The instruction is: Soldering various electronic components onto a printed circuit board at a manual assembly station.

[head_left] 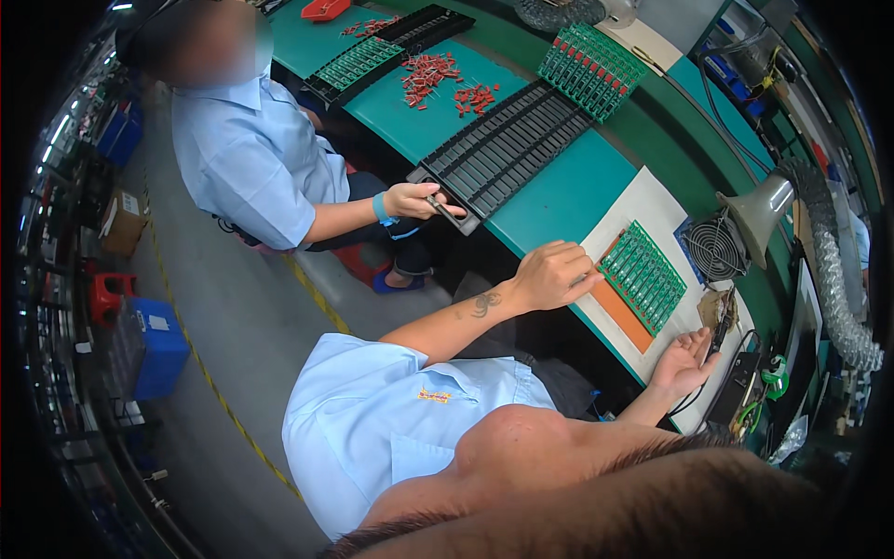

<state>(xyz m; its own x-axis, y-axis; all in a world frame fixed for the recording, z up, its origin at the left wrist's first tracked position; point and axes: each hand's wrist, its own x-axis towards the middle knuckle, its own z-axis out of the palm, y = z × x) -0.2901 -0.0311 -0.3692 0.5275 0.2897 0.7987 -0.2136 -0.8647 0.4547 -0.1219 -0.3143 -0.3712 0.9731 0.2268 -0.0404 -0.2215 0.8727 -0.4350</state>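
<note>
My left hand (557,276) is closed, with its fingertips pinched together beside the near left corner of a green circuit board panel (644,278). What those fingers hold, if anything, is too small to make out. The panel lies on an orange sheet (622,315) and carries several rows of small parts. To the right of the panel, my right hand (682,363) is turned palm up. Its fingers are curled at the dark handle of what looks like a soldering iron (720,328), pointing away from me.
A co-worker (256,158) sits at left, one hand (421,201) at a black slotted tray (507,149). Beyond stand another green panel (591,73) and red component piles (430,76). A fan (715,250), funnel hood (759,219) and black box (731,391) line my right.
</note>
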